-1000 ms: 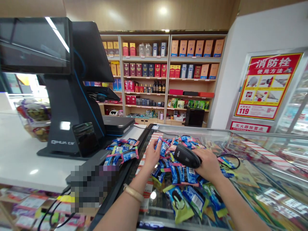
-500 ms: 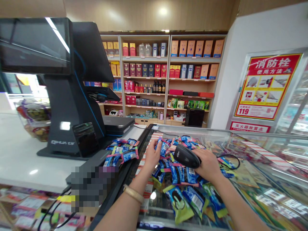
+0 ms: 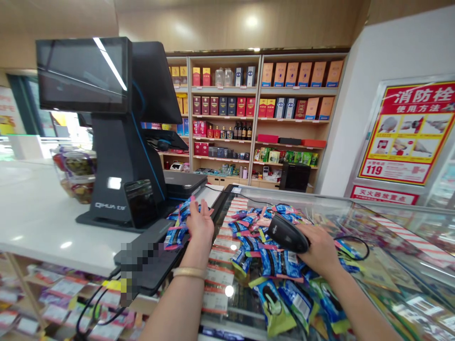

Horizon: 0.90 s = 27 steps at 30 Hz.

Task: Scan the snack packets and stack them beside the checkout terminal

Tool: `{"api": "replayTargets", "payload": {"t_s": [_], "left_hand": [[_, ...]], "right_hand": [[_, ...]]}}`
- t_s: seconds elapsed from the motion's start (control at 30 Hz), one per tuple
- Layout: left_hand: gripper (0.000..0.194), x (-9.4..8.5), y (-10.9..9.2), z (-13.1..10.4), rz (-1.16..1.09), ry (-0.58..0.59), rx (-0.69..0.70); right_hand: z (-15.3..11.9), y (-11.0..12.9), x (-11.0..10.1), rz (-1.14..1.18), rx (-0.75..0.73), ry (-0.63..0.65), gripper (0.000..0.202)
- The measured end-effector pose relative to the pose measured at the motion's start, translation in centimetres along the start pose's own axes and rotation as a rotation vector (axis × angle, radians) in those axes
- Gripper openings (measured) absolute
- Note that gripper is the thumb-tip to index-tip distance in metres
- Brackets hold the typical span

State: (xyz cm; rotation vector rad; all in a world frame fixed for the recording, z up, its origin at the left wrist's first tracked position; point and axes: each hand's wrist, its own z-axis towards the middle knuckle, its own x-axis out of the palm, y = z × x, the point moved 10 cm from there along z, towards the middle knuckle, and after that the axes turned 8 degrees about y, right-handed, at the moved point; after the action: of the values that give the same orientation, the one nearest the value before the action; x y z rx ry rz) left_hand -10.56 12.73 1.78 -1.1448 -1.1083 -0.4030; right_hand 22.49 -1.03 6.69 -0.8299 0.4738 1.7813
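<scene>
Blue, pink and lime-green snack packets [image 3: 280, 263] lie at six o'clock. Striped red-and-white tape [image 3: 412, 239] crosses glass at four o'clock; a red-and-yellow poster [image 3: 408, 130] hangs at two.

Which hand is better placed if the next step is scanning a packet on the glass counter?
Right, I'd judge: the right hand grips the scanner over the packets there, while the left hand is at the smaller pile near the register.

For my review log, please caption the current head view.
Right hand grips a black scanner above scattered snack packets; left hand is at a smaller pile beside the register.
</scene>
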Motion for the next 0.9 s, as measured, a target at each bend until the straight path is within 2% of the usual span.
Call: {"api": "replayTargets", "payload": {"t_s": [0.1, 0.17, 0.27, 0.37, 0.43, 0.5, 0.6, 0.77, 0.9], "left_hand": [[0.011, 0.4, 0.6, -0.2, 0.038, 0.073, -0.052], [0.013, 1.5, 1.4, -0.7, 0.180, 0.206, -0.085], [0.026, 3.8, 3.2, -2.2, 0.586, 0.481, -0.088], [0.027, 5.1, 5.3, -4.2, 1.144, 0.742, -0.029], [0.030, 4.9, 6.2, -5.1, 1.459, 0.819, 0.031], [0.034, 4.3, 6.7, -5.7, 1.631, 0.842, 0.055], [0.040, 3.9, 7.3, -6.2, 1.674, 0.889, 0.046], [0.043, 4.5, 7.8, -7.0, 1.611, 0.953, 0.053], [0.049, 4.7, 8.5, -7.8, 1.523, 0.974, -0.050]], "right_hand": [[0.0, -0.1, -0.2, 0.005, 0.010, -0.017, 0.032], [0.0, -0.2, -0.4, 0.011, 0.029, -0.024, 0.032], [0.0, -0.1, -0.5, 0.013, 0.035, -0.025, 0.031], [0.1, 0.0, -0.6, 0.013, 0.040, -0.038, 0.033], [0.1, 0.0, -0.8, 0.018, 0.049, -0.048, 0.034], [0.1, 0.0, -0.9, 0.028, 0.052, -0.050, 0.034], [0.1, 0.1, -1.0, 0.036, 0.062, -0.043, 0.031], [0.3, 0.2, -0.9, 0.037, 0.085, -0.022, 0.030], [0.4, 0.3, -1.1, 0.038, 0.081, -0.029, 0.030]]}}
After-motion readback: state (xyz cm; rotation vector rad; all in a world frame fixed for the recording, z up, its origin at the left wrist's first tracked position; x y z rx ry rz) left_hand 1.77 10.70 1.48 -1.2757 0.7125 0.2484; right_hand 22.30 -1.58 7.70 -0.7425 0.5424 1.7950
